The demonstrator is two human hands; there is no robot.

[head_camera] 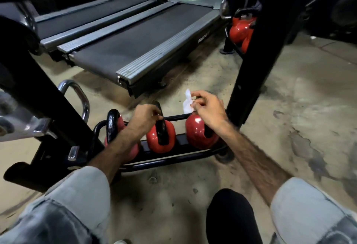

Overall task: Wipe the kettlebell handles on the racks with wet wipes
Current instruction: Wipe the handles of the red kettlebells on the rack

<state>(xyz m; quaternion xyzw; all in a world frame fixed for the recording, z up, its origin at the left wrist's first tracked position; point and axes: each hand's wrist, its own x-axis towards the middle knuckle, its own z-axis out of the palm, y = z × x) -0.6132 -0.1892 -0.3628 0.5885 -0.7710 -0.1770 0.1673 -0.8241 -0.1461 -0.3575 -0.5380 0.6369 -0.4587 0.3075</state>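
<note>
Three red kettlebells with black handles sit in a row on the lowest black rack shelf [173, 163]. My left hand [144, 116] is closed around the top of the middle kettlebell's handle [161, 131]. My right hand [207, 106] hovers above the right kettlebell [197, 131], pinching a crumpled white wet wipe [187, 101] between fingertips. The right kettlebell's handle is hidden behind my hand. My left forearm partly covers the left kettlebell [113, 123].
Black rack uprights stand at left [44, 93] and right [255, 50]. Two treadmills [139, 44] lie behind the rack. More red kettlebells [241, 29] sit on a second rack at the back right. Chrome handles [81, 96] protrude at left. My knee [229, 214] is near the bottom.
</note>
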